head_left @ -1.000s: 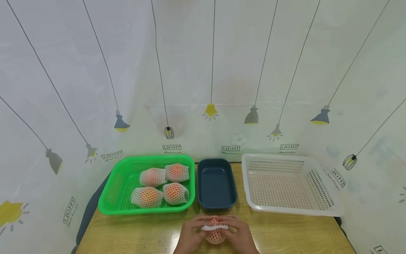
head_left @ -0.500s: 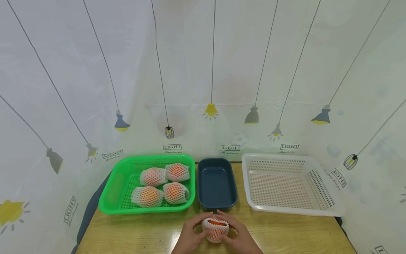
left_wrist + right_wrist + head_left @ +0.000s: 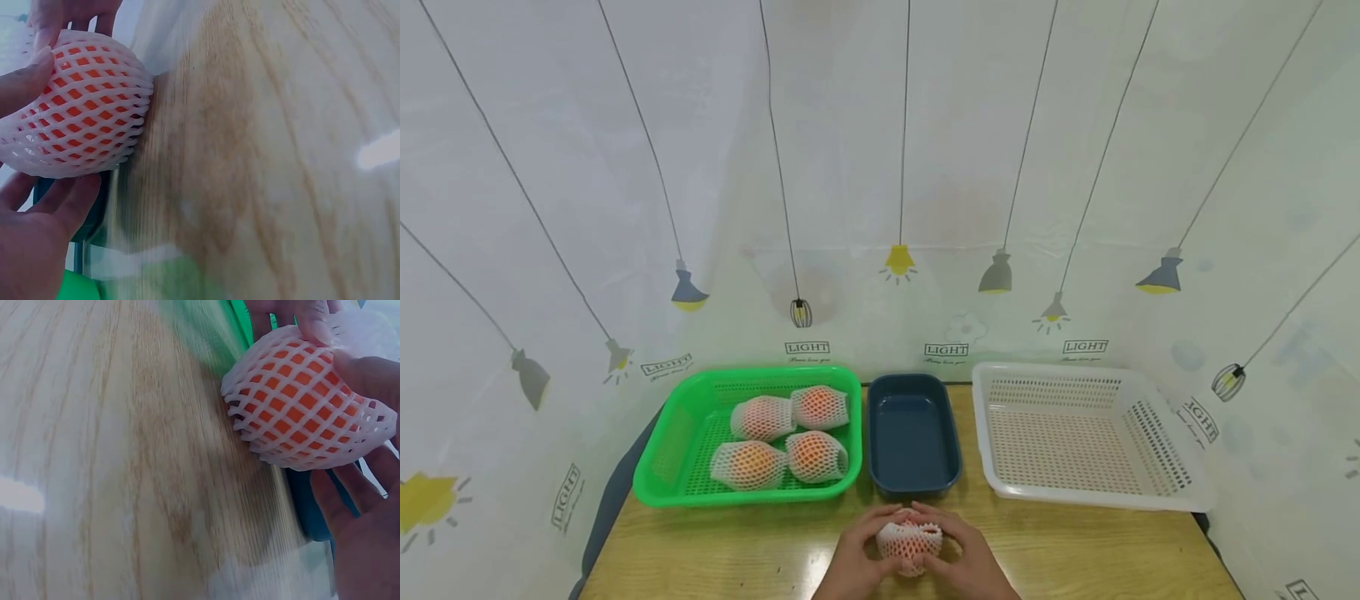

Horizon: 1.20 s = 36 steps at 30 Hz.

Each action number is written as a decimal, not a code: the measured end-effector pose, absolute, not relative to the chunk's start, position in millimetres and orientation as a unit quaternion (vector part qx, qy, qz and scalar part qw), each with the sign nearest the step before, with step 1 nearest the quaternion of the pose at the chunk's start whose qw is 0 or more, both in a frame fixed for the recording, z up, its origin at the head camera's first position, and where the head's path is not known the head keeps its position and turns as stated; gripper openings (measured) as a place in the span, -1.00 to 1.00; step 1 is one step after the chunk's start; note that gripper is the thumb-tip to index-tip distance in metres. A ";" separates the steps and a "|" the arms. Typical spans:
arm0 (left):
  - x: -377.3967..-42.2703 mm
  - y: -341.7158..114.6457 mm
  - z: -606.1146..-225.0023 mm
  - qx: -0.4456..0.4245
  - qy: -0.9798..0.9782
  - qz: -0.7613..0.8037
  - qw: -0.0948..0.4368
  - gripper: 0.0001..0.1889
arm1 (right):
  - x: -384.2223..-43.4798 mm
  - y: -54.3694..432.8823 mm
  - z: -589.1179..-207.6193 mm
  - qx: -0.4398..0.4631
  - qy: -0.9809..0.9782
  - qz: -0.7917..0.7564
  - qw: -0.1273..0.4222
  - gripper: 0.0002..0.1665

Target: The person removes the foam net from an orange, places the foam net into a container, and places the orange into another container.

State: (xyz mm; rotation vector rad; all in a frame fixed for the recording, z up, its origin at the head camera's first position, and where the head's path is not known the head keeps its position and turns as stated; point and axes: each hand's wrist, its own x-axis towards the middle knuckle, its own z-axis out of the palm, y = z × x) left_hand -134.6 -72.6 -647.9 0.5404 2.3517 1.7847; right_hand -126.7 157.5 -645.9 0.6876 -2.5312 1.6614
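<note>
At the table's front middle in the head view, a round orange-red fruit (image 3: 912,546) sits inside a white foam net sleeve (image 3: 294,403). My left hand (image 3: 859,552) holds its left side, thumb toward me and fingers round the far side. From the right, my right hand (image 3: 964,553) grips it the same way. In the left wrist view, the netted fruit (image 3: 87,112) rests on or just above the wood, its lower net edge against the tabletop. The sleeve's top rim is bunched between both thumbs and fingers, and the fruit's top is mostly hidden.
A green basket (image 3: 670,492) at the left bears several netted fruits (image 3: 749,465). A dark blue tray (image 3: 913,442) stands just beyond my hands. At the right is a white perforated basket (image 3: 1052,433). A lamp-patterned sheet (image 3: 850,167) hangs behind the wooden table (image 3: 700,550).
The sleeve's rim was flat across the fruit, then gaped and bared the orange-red top; now it is drawn up and narrower. Both hands have shifted slightly around it.
</note>
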 end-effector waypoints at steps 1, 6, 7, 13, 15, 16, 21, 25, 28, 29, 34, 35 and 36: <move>-134.6 -72.1 -647.8 0.182 0.778 0.598 0.064 -0.34 | -126.5 157.0 -646.0 0.214 -0.815 0.538 0.018 -0.43; -133.2 -70.5 -643.6 0.182 0.773 0.606 0.046 -0.37 | -125.8 154.3 -644.5 0.209 -0.816 0.537 0.042 -0.49; -132.9 -70.1 -642.5 0.181 0.774 0.605 0.043 -0.38 | -125.8 154.0 -644.2 0.213 -0.813 0.540 0.051 -0.50; -132.2 -69.7 -639.3 0.169 0.784 0.596 0.038 -0.43 | -126.8 150.0 -644.5 0.231 -0.791 0.555 0.112 -0.61; -132.6 -69.5 -639.7 0.176 0.786 0.593 0.021 -0.45 | -127.8 147.7 -645.5 0.232 -0.788 0.554 0.135 -0.65; -132.6 -69.2 -640.0 0.178 0.787 0.591 0.012 -0.46 | -128.1 146.4 -645.4 0.231 -0.786 0.554 0.145 -0.67; -131.4 -67.5 -638.8 0.182 0.781 0.596 -0.030 -0.53 | -126.8 140.1 -644.6 0.217 -0.778 0.565 0.171 -0.71; -131.1 -65.7 -639.1 0.181 0.775 0.602 -0.065 -0.64 | -124.1 136.3 -640.6 0.193 -0.779 0.572 0.170 -0.73; -131.9 -64.9 -640.5 0.195 0.770 0.600 -0.093 -0.70 | -122.7 136.5 -636.9 0.204 -0.781 0.563 0.176 -0.69; -132.2 -65.1 -641.0 0.201 0.769 0.599 -0.097 -0.70 | -122.3 137.2 -635.6 0.212 -0.784 0.556 0.176 -0.65; -133.0 -70.3 -643.2 0.208 0.775 0.593 -0.068 -0.60 | -123.6 144.0 -635.2 0.251 -0.812 0.506 0.148 -0.37; -133.1 -71.5 -643.5 0.208 0.776 0.593 -0.055 -0.56 | -124.3 145.3 -636.2 0.259 -0.814 0.501 0.140 -0.35; -133.3 -72.4 -643.6 0.209 0.778 0.591 -0.039 -0.51 | -125.1 146.5 -637.4 0.266 -0.813 0.501 0.134 -0.35</move>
